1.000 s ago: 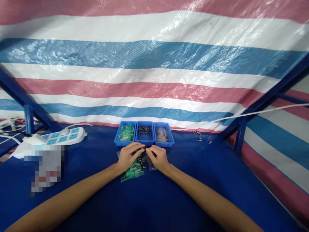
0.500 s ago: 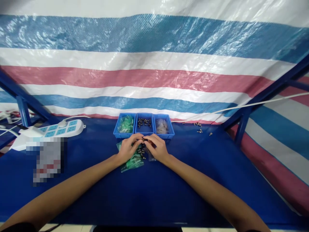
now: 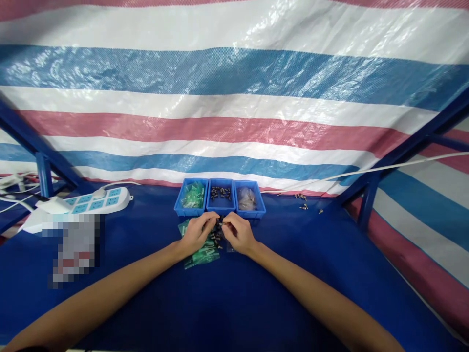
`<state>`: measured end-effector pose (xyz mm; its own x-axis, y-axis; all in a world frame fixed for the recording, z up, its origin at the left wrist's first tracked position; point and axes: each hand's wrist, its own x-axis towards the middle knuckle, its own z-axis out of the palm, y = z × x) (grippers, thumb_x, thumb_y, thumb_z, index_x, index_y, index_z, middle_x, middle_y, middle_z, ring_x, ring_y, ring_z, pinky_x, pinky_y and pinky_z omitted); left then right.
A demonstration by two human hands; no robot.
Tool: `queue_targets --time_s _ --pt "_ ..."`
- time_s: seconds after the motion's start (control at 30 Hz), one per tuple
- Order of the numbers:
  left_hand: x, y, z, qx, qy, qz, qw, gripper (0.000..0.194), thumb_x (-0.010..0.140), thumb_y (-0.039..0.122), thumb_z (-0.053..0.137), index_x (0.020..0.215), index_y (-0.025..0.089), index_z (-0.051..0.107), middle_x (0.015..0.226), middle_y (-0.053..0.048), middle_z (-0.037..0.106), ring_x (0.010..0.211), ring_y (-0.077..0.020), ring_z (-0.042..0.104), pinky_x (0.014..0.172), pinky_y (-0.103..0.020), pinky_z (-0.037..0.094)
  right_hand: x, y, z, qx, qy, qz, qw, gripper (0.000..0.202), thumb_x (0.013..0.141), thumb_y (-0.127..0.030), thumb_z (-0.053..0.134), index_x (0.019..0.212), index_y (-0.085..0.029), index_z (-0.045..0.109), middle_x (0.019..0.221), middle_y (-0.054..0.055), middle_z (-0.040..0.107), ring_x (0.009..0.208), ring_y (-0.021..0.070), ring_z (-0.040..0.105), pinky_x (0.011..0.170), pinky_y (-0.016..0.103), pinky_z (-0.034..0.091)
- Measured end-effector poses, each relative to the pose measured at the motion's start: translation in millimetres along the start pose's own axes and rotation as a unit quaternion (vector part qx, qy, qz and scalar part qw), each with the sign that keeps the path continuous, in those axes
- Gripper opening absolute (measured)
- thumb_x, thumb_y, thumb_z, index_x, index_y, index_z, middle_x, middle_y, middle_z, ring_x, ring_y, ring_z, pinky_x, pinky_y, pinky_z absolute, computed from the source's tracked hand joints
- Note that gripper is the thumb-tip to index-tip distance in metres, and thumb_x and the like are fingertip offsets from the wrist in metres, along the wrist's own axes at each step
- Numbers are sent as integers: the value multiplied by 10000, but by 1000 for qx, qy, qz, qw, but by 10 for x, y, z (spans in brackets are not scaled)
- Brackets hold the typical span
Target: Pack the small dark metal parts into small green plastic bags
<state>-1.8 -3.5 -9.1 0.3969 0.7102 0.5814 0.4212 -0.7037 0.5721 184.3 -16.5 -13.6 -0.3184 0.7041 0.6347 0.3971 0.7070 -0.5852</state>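
While a small dark part (image 3: 222, 224) is sitting in front of the middle tray (image 3: 221, 209), the right hand (image 3: 240, 233) is apparently pinching it between thumb and fingers; the left hand (image 3: 197, 234) is holding its thumb and fingers close together just beside it, though whether they are gripping anything I cannot tell; both hands are facing each other over the worktop (image 3: 234, 298), presumably so that the fingertips are sharing one small spot. Below and between them, a pile (image 3: 216, 238) of parts is lying within easy reach; green bags (image 3: 202, 257) are spreading partly under the left hand, and a clear bag (image 3: 229, 248) is showing beneath the right, each likely being kept to its own side. Beyond the hands, the left tray (image 3: 190, 212) is holding more green bags, the middle one parts, and the right tray (image 3: 250, 214) clear bags, an order that is probably keeping the kinds unmixed; farther right, stray parts (image 3: 304, 207) are lying near the striped sheet (image 3: 227, 129); well to the left, a power strip (image 3: 93, 204) is resting, perhaps out of the hands' way.
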Motion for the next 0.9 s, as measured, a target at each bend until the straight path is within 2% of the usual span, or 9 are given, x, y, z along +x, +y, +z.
queue_targets --time_s 0.1,0.2,0.33,0.43,0.5,0.6,0.67,0.8,0.9 --pt "11 25 -12 -6 13 -20 1000 187 944 263 430 1036 177 569 768 1 645 544 -82 548 548 -188 438 3 -26 -43 6 35 -8 999 210 915 -239 404 738 -187 503 683 22 512 604 135 490 582 271 410" --pt "21 40 -14 -13 25 -21 999 178 939 264 440 992 171 583 822 -16 656 599 -90 581 585 -192 456 42 -64 -112 14 98 -26 995 234 919 -230 393 717 -187 505 687 44 537 650 160 533 613 301 438" --pt "23 36 -10 -20 43 -18 999 173 932 263 452 952 171 597 807 -16 658 607 -97 589 595 -197 463 157 -96 -275 -1 198 -47 979 197 920 -246 408 837 -180 574 728 67 576 670 185 569 615 329 461" --pt "21 32 -10 -21 50 -20 998 191 933 277 448 942 170 606 764 -10 653 577 -95 576 577 -197 460 285 -82 -427 -36 237 -10 971 229 934 -280 396 954 -176 599 781 79 601 668 185 581 615 328 464" --pt "23 34 -13 -21 51 -22 998 198 934 283 447 936 169 609 751 -9 649 576 -95 571 575 -197 459 378 -62 -510 -67 198 41 977 237 936 -290 408 1018 -180 601 814 68 615 674 172 582 641 313 463" --pt "30 42 -18 -22 52 -30 998 200 934 283 448 932 164 609 762 -12 649 587 -95 571 588 -198 462 482 -41 -567 -123 30 89 988 216 903 -280 487 1059 -194 609 737 15 624 597 139 548 630 274 439" --pt "35 46 -20 -25 52 -33 998 194 933 280 452 932 163 608 776 -14 650 590 -93 571 589 -198 462 504 -46 -560 -158 -44 90 982 167 883 -243 514 986 -194 636 706 5 627 587 131 540 608 256 410" --pt "37 39 -16 -36 48 -34 998 170 928 265 463 932 169 603 749 -2 634 560 -85 554 559 -190 448 443 -90 -490 -215 -177 99 955 124 822 -222 614 706 -189 644 626 10 618 557 134 537 535 247 335" --pt "34 31 -13 -37 47 -33 998 165 927 260 464 934 168 600 752 -4 635 567 -87 556 564 -193 447 366 -125 -428 -258 -255 133 922 220 746 -342 721 634 -176 632 592 36 608 548 161 556 522 259 331"
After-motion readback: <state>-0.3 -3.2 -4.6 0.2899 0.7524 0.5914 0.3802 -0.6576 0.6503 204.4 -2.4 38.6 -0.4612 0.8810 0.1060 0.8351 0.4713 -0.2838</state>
